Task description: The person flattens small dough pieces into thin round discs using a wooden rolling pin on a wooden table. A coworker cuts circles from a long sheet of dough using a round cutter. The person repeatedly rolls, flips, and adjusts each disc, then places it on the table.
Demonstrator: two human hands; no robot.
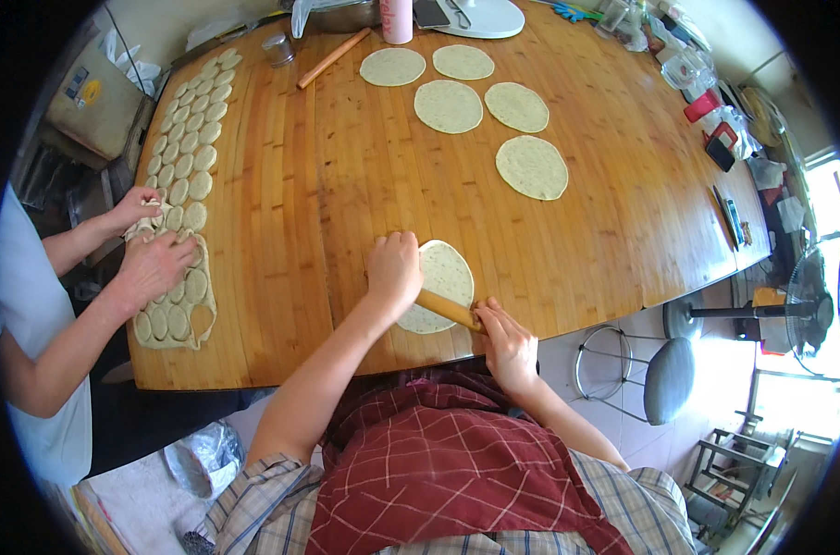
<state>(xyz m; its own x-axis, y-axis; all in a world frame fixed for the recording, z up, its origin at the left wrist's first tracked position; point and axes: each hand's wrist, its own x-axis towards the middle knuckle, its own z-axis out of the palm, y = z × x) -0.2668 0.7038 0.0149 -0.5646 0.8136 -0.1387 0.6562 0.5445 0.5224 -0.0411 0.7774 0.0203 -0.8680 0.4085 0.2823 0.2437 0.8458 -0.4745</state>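
My left hand (395,274) is closed around the upper left end of a wooden rolling pin (448,309). The pin lies slantwise across a flat, pale dough round (449,270) near the table's front edge. Fingers of my right hand (509,340) grip the pin's lower right end. Farther back on the wooden table (350,180) several rolled dough rounds lie apart from one another, the nearest one (532,168) to the right and the others (448,106) behind it.
At the left, a co-worker's hands (153,267) pull at a dough sheet (177,340) around cut discs, with rows of small dough discs (205,158) behind. A second rolling pin (333,58), a jar (278,50) and a pink bottle (396,21) stand or lie at the back. A stool (670,381) is at right.
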